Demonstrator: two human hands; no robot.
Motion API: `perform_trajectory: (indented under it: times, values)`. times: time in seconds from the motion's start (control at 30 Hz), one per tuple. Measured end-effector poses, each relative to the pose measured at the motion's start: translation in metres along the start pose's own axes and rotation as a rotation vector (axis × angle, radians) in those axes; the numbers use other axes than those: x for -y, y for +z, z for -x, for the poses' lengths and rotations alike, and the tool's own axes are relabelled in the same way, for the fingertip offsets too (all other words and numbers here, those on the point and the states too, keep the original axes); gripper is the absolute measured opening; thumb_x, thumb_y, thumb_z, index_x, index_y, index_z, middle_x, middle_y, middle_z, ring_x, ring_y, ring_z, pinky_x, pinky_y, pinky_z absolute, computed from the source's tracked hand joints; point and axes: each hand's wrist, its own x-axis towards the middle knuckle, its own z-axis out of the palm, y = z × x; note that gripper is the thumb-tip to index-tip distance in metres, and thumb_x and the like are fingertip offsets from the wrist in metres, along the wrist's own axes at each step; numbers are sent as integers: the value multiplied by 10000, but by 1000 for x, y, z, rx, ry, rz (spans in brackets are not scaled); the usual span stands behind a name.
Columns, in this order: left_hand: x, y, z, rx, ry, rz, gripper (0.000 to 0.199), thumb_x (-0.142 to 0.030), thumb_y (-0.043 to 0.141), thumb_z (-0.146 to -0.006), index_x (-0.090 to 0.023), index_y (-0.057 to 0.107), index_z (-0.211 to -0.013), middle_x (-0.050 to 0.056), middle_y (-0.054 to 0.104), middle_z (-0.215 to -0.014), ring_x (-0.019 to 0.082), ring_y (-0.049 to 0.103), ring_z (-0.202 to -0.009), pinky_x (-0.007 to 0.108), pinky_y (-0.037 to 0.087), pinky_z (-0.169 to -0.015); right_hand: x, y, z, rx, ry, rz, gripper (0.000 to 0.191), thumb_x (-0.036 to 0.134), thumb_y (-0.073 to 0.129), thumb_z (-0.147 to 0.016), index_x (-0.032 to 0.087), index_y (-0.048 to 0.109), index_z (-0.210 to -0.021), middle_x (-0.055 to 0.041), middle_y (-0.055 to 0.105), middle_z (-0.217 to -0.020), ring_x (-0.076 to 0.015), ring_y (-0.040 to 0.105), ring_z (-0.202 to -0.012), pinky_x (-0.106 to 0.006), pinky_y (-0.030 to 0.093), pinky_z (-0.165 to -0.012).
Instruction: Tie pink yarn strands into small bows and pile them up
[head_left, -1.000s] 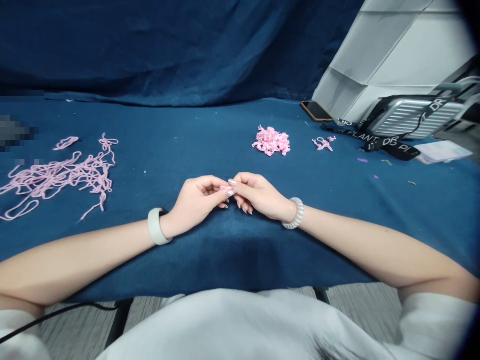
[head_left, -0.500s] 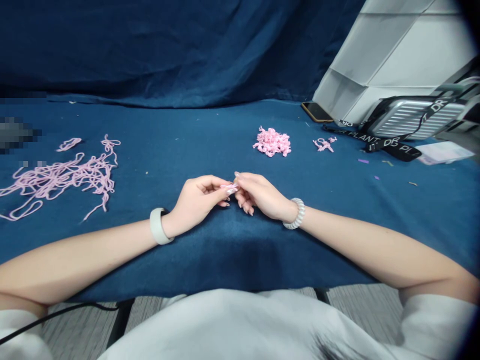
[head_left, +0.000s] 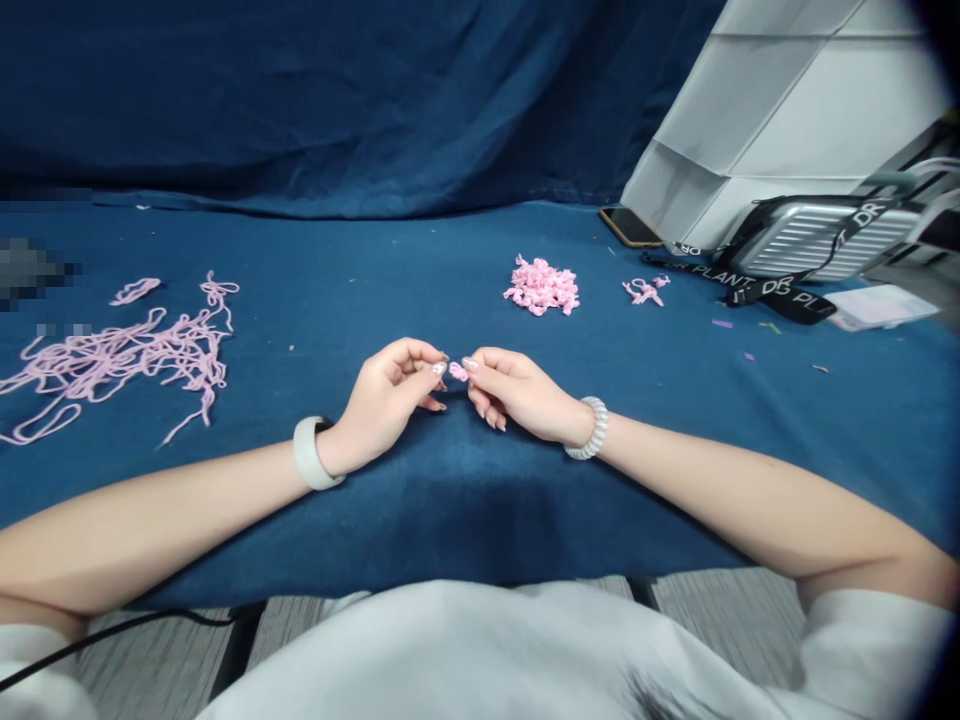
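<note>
A small pink yarn knot (head_left: pixel 458 371) is pinched between the thumb and finger of my right hand (head_left: pixel 525 392), in the middle over the blue cloth (head_left: pixel 360 300). My left hand (head_left: pixel 394 400) is just left of it, thumb and forefinger pressed together in a pinch; whether a strand is between them is too small to tell. Behind my right hand sits a pile of pink knotted yarn (head_left: pixel 541 286), with a smaller pink piece (head_left: pixel 646 291) to its right. Loose pale pink yarn (head_left: pixel 127 355) lies tangled at the left, with a short looped bundle (head_left: pixel 136 291) behind it.
At the back right are a phone (head_left: pixel 630 227), a white box (head_left: pixel 780 110), a silver ribbed case (head_left: pixel 825 238), a black lettered strap (head_left: pixel 780 294) and a pale packet (head_left: pixel 881 306). Small purple scraps (head_left: pixel 722 324) lie on the cloth. A dark blurred shape (head_left: pixel 34 272) is at the far left.
My left hand has moved slightly left, away from my right hand. The pink knot now shows in the gap between the fingertips; before, the fingers of both hands met around it.
</note>
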Motion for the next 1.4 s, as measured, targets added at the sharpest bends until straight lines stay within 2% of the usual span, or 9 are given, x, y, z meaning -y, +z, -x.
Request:
perform_trajectory:
  times: [0.17, 0.33, 0.77, 0.93, 1.13, 1.4]
  values:
    - [-6, 2, 1, 79, -28, -148, 192, -301, 644, -785, -132, 640, -876, 21, 645, -757, 94, 591, -645, 181, 536, -556, 1, -1, 0, 16, 9, 0, 351, 455, 513, -860, 160, 446, -682, 68, 496, -486, -29, 440, -374, -126, 348, -352]
    - [-9, 5, 2, 75, -16, -228, 170, -294, 633, -787, -124, 640, -793, 1, 619, -680, 81, 582, -583, 176, 522, -545, 2, 0, 2, 29, 20, 8, 348, 448, 516, -862, 159, 447, -680, 69, 498, -484, -28, 445, -375, -123, 354, -356]
    - [-6, 2, 1, 46, -26, -178, 173, -302, 624, -796, -135, 614, -751, -10, 589, -632, 79, 560, -551, 186, 523, -540, 1, -1, 1, 50, 4, 22, 377, 491, 526, -841, 163, 431, -684, 69, 498, -489, -25, 437, -378, -124, 350, -363]
    - [-4, 1, -2, 74, -92, -78, 227, -359, 575, -822, -143, 632, -779, 3, 581, -656, 109, 569, -613, 220, 533, -552, 0, -2, 2, 49, 14, 27, 384, 513, 534, -827, 163, 438, -701, 72, 495, -493, -26, 441, -383, -122, 354, -362]
    - [-10, 4, 1, 160, -66, -225, 213, -352, 642, -772, -141, 639, -796, 11, 611, -690, 106, 568, -631, 195, 501, -562, 1, -1, 2, 42, 19, 51, 393, 535, 568, -791, 162, 464, -729, 71, 492, -507, -28, 444, -388, -125, 361, -361]
    - [-11, 5, 1, 133, -36, -284, 220, -360, 626, -783, -142, 623, -750, 4, 600, -640, 94, 555, -556, 193, 491, -525, 0, -3, 0, 36, 17, -53, 417, 577, 463, -837, 171, 456, -741, 60, 488, -492, -44, 443, -383, -143, 381, -366]
